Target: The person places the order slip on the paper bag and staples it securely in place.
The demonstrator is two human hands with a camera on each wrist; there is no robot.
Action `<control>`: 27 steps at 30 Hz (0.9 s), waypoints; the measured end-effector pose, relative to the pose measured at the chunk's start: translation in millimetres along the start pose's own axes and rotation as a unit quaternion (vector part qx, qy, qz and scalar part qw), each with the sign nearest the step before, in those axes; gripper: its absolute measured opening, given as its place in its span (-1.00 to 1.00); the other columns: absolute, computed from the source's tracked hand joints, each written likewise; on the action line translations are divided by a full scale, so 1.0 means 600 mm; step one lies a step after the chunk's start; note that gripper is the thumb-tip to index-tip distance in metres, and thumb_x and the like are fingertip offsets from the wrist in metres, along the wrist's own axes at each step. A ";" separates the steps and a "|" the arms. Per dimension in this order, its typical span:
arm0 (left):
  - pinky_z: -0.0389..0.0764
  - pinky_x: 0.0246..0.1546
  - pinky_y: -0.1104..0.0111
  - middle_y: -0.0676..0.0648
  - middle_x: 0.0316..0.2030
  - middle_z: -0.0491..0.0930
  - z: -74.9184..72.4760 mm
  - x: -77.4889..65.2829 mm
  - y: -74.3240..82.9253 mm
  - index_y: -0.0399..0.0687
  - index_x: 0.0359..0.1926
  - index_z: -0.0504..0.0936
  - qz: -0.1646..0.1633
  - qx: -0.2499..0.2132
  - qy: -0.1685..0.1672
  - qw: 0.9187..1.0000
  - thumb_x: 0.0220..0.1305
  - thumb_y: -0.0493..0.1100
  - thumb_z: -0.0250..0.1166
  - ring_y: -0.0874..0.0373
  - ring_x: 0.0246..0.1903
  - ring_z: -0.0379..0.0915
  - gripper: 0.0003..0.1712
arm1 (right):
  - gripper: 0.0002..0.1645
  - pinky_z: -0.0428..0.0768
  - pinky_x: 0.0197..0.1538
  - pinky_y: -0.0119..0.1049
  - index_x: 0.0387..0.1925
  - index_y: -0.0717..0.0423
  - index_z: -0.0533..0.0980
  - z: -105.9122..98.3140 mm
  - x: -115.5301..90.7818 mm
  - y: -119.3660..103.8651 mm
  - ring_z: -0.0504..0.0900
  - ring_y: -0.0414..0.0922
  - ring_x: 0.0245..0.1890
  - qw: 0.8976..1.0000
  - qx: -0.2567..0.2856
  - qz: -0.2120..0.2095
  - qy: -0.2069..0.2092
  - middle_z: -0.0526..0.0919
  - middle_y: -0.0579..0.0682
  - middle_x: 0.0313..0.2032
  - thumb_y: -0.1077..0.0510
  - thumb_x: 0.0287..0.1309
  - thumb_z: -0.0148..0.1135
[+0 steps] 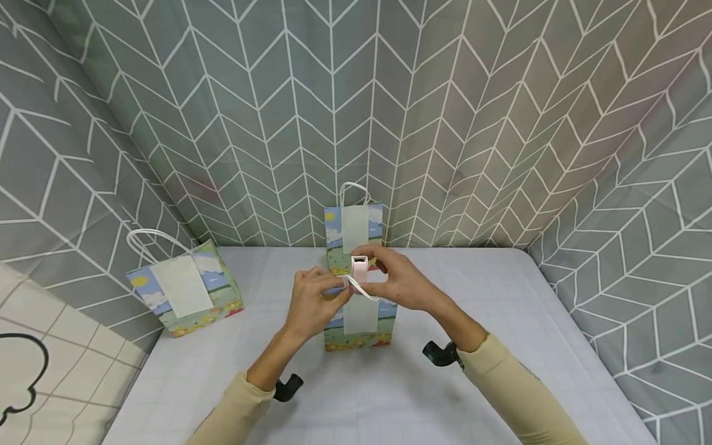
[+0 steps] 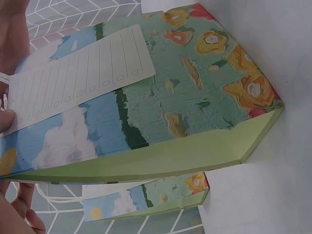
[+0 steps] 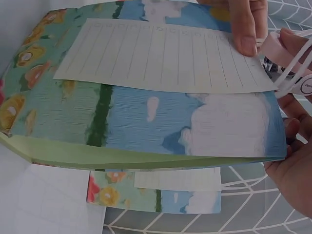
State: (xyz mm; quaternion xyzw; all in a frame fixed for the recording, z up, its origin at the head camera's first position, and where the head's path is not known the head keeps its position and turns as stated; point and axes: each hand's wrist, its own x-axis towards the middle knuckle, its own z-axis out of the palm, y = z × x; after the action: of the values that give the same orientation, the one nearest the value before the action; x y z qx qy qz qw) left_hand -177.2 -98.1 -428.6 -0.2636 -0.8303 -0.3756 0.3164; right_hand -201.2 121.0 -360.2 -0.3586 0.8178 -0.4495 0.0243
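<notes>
A flowered paper bag (image 1: 358, 341) stands upright on the table in front of me, with a lined white checklist sheet (image 3: 161, 58) flat against its front. My left hand (image 1: 313, 304) pinches the sheet and the bag's top edge, its thumb (image 2: 7, 120) pressing on the paper. My right hand (image 1: 405, 279) grips a small pink stapler (image 1: 360, 269) upright at the bag's top, beside the white handles (image 1: 364, 292). In the right wrist view, the stapler's end is right at the sheet's top edge, partly hidden by handles and fingers.
A matching bag (image 1: 354, 228) with a sheet stands behind, near the patterned curtain (image 1: 445, 123). Another such bag (image 1: 183, 287) leans at the table's left. The white table (image 1: 473, 284) runs back to the curtain.
</notes>
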 end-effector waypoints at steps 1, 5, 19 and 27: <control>0.22 -0.22 0.15 0.10 -0.39 0.78 0.000 0.000 0.000 0.07 -0.28 0.85 0.001 0.000 0.001 1.000 0.04 -0.12 0.60 0.19 -0.42 0.42 -0.82 | -0.39 0.49 0.16 -0.05 0.25 -0.14 0.47 0.002 -0.001 0.000 0.51 -0.12 0.09 1.000 0.000 -0.002 0.000 0.53 -0.16 0.20 0.16 0.19 0.45; 0.22 -0.22 0.15 0.11 -0.42 0.77 0.002 -0.002 -0.001 0.09 -0.29 0.85 -0.002 -0.001 0.003 1.000 0.02 -0.13 0.61 0.14 -0.42 0.44 -0.82 | -0.37 0.47 0.23 -0.04 0.25 -0.11 0.46 0.006 -0.005 0.000 0.48 -0.17 0.18 1.000 0.002 -0.007 0.000 0.52 -0.18 0.21 0.21 0.17 0.46; 0.23 -0.21 0.15 0.11 -0.44 0.76 0.004 0.001 0.001 0.08 -0.32 0.85 0.004 0.010 0.005 1.000 0.04 -0.12 0.59 0.22 -0.41 0.42 -0.86 | -0.31 0.52 0.22 0.01 0.30 -0.05 0.44 0.007 -0.024 0.002 0.46 -0.05 0.24 1.000 -0.028 -0.011 0.005 0.48 -0.12 0.26 0.03 0.16 0.48; 0.22 -0.20 0.15 0.09 -0.44 0.76 0.004 0.000 0.003 0.07 -0.30 0.85 0.000 0.007 0.002 1.000 0.07 -0.14 0.57 0.21 -0.42 0.40 -0.88 | -0.28 0.49 0.24 0.04 0.32 -0.06 0.42 0.011 -0.032 0.008 0.46 -0.07 0.25 0.999 -0.041 -0.013 0.016 0.45 -0.12 0.28 0.01 0.16 0.48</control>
State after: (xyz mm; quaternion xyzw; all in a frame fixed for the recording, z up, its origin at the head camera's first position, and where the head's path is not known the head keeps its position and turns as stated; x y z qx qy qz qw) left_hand -177.0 -95.1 -429.4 -0.2610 -0.8321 -0.3703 0.3200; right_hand -187.5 129.3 -373.3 -0.3627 0.8312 -0.4212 -0.0093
